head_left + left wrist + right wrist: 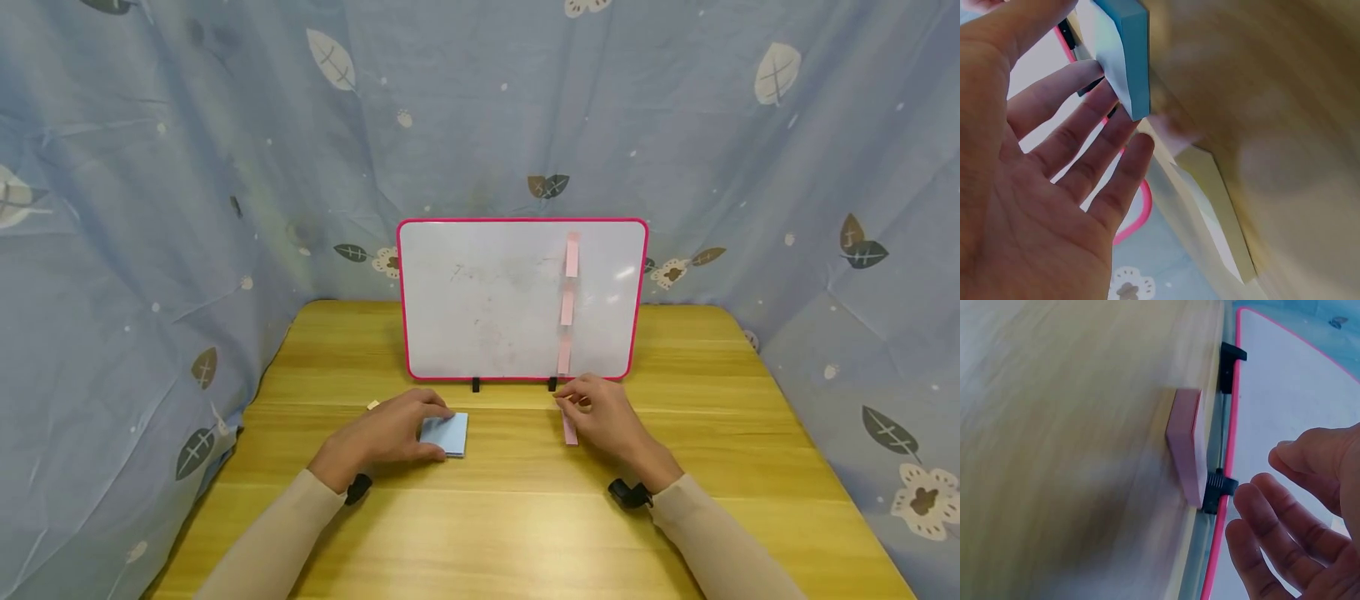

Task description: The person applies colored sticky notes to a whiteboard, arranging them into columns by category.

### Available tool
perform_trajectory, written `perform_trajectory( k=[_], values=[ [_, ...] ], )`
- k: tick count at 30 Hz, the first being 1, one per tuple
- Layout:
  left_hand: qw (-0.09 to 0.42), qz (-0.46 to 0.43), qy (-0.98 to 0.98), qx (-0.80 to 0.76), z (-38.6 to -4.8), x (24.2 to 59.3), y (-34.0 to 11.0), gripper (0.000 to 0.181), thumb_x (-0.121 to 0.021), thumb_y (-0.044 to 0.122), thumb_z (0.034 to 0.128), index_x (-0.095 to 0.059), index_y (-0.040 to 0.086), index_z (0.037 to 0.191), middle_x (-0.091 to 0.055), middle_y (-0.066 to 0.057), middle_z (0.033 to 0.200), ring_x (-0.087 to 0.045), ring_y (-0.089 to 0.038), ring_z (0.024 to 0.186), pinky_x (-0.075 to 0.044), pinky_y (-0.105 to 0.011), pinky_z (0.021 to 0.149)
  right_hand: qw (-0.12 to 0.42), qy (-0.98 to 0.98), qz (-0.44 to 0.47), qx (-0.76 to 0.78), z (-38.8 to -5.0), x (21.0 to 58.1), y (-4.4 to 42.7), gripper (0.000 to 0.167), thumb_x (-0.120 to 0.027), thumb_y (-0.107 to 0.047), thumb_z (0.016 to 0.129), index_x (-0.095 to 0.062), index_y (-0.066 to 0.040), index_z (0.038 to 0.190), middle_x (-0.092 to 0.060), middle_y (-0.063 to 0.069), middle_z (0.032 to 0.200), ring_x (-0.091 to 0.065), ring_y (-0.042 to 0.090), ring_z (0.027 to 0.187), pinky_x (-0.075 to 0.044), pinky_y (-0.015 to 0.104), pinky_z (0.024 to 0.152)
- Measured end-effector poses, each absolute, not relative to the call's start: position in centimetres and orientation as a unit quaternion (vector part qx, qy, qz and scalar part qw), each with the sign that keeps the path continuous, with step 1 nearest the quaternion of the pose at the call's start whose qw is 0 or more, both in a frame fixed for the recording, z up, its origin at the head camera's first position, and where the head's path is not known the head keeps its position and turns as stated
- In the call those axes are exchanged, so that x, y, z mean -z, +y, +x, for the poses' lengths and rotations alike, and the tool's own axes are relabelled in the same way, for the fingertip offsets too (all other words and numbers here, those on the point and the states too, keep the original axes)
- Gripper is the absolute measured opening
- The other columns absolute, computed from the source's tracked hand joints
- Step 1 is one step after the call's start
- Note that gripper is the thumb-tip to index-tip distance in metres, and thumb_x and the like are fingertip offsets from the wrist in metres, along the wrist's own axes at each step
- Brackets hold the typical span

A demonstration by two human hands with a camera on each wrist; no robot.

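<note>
Two unclenched hands point(392, 428) point(606, 417) reach forward, left spread at a blue pad point(450, 433), right loosely bent by a pink pad point(571, 433).

The left hand point(1041, 212) is facing the view with its palm, its fingers spreading toward a blue sticky-note pad point(1138, 62); whether every fingertip is touching it is unclear. The pad's pale top is curving slightly at the edge. A pale yellow sticky-note pad point(1216, 200) is lying to the left on the wood-grain table point(1266, 94). On the far side, a pink-rimmed whiteboard point(1035, 72) is standing, with a light-blue curtain point(1175, 269) hanging beyond.
</note>
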State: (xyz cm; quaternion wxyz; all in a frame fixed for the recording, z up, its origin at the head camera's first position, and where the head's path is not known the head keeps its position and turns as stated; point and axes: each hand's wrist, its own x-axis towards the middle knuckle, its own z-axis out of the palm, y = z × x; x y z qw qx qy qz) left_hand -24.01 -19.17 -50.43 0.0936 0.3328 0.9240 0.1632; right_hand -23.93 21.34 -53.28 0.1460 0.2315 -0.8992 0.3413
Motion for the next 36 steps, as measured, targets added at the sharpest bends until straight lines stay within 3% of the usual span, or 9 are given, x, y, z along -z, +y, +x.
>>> perform_trajectory(
  k=[6, 21, 29, 36],
  values=[
    [0.096, 0.344, 0.919, -0.168, -24.4, 50.7, -18.0, 0.066, -0.094, 0.043, 0.101, -0.076, 0.011, 0.156, -0.072, -0.006, 0.15, -0.068, -0.022, 0.134, -0.062, -0.045, 0.118, 0.13, -0.895, 0.248, -0.348, -23.8, 53.2, 20.3, 0.01, -0.09, -0.006, 0.102, -0.091, -0.008, 0.112, -0.084, 0.003, 0.109, -0.081, 0.019, 0.094, -0.073, 0.041, 0.085],
    [0.069, 0.365, 0.916, -0.152, -25.6, 50.8, -12.9, 0.071, -0.096, 0.046, 0.0982, -0.076, 0.007, 0.154, -0.074, -0.01, 0.144, -0.069, -0.021, 0.123, -0.064, -0.037, 0.107, 0.104, -0.89, 0.303, -0.326, -23.2, 53.1, 17.6, 0.009, -0.087, -0.005, 0.103, -0.089, -0.007, 0.112, -0.081, 0.0, 0.106, -0.081, 0.017, 0.095, -0.068, 0.034, 0.083],
    [0.074, 0.402, 0.903, -0.135, -26.5, 51.0, -9.4, 0.071, -0.094, 0.048, 0.1001, -0.075, 0.01, 0.157, -0.073, -0.007, 0.143, -0.069, -0.021, 0.124, -0.063, -0.031, 0.107, 0.071, -0.882, 0.355, -0.303, -22.9, 53.2, 16.8, 0.013, -0.088, -0.009, 0.104, -0.089, -0.008, 0.117, -0.082, 0.009, 0.128, -0.081, 0.025, 0.114, -0.069, 0.042, 0.098],
    [0.074, 0.413, 0.894, -0.155, -26.7, 51.1, -8.5, 0.07, -0.095, 0.046, 0.0995, -0.075, 0.008, 0.155, -0.074, -0.007, 0.143, -0.069, -0.022, 0.127, -0.063, -0.033, 0.111, 0.057, -0.885, 0.368, -0.278, -22.9, 53.4, 16.8, 0.018, -0.093, -0.016, 0.102, -0.089, -0.009, 0.117, -0.079, 0.009, 0.131, -0.078, 0.025, 0.113, -0.068, 0.04, 0.097]
  ],
)
